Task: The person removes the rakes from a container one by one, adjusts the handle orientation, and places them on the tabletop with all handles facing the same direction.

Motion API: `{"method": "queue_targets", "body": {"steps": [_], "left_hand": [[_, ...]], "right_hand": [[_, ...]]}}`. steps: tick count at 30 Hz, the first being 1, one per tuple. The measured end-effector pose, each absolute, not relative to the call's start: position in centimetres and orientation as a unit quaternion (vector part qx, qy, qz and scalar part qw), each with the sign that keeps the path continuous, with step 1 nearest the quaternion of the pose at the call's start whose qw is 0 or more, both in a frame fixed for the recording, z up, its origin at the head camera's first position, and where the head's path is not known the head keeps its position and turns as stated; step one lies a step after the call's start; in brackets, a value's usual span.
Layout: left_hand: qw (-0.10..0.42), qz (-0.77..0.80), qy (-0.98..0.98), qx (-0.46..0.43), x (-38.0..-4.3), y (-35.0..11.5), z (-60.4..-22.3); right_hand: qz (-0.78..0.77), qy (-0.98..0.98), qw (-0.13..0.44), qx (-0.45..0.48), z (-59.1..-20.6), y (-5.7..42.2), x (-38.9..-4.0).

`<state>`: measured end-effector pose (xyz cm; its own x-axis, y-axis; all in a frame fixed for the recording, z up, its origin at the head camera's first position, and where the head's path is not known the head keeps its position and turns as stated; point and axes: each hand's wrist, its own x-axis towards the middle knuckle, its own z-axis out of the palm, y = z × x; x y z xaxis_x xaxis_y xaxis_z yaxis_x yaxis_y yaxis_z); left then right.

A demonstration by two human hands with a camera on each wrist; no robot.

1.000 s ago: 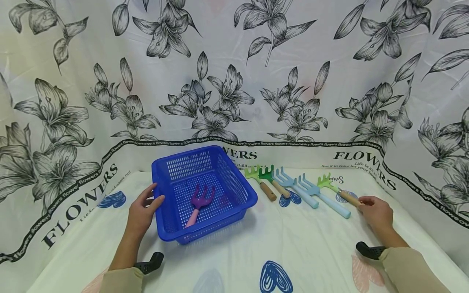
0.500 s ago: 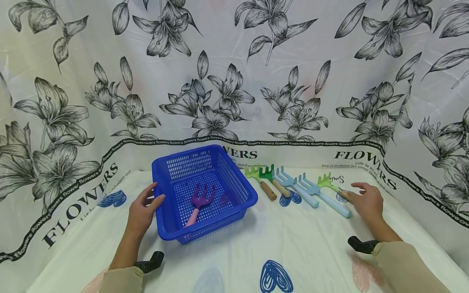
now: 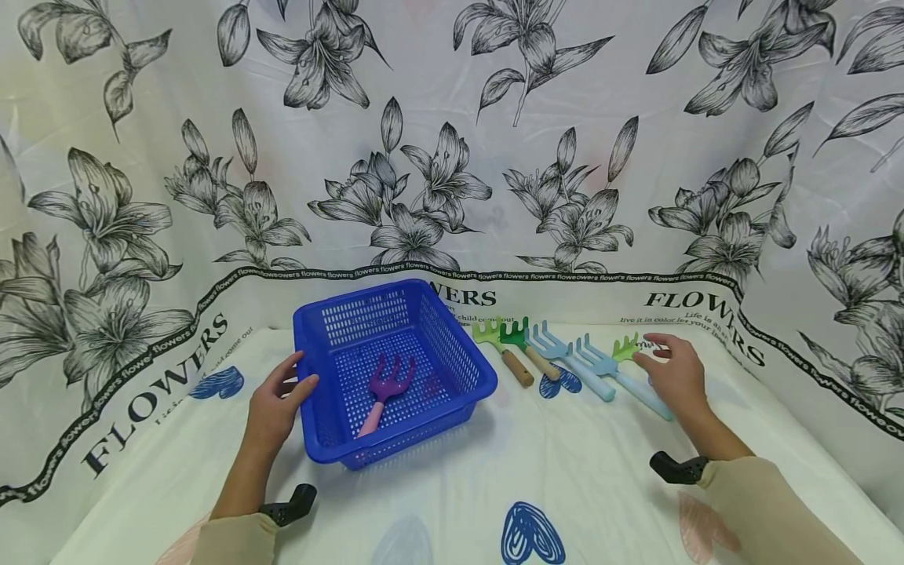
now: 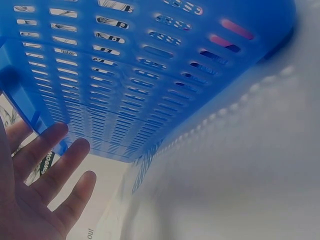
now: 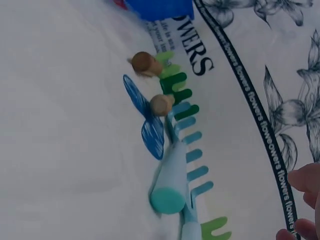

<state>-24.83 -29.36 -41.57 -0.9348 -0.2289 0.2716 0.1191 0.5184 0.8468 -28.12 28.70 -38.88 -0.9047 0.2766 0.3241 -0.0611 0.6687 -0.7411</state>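
Observation:
My left hand (image 3: 271, 408) touches the left side of a blue plastic basket (image 3: 424, 433), its thumb at the rim. In the left wrist view its spread fingers (image 4: 70, 162) lie along the outside of the perforated wall. A purple hand rake (image 3: 391, 384) with a pink handle lies inside the basket. At the right, my right hand (image 3: 676, 375) hovers with loosely extended fingers over a light green hand rake (image 3: 625, 347), hiding its wooden handle. Just left of that hand lies a light blue hand rake (image 3: 596, 359). Nothing shows between the right fingers.
Another light blue hand rake (image 3: 547, 343), a dark green one (image 3: 514, 335) and a light green one (image 3: 489, 333) continue the row toward the basket. A flower-printed cloth (image 3: 487, 502) covers the table and rises behind as a backdrop.
My right hand has moved left and away from me, from the handle end of the right-hand light green rake toward its tines, its fingers letting go. The left hand and basket stay put.

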Motion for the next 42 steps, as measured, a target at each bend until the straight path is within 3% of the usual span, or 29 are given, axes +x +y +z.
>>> {"method": "queue_targets", "body": {"steps": [42], "left_hand": [[0.177, -0.489, -0.853, 0.034, -24.7, -29.2, -41.2]], "right_hand": [[0.414, -0.865, 0.147, 0.243, -36.0, 15.2, -28.4]]}}
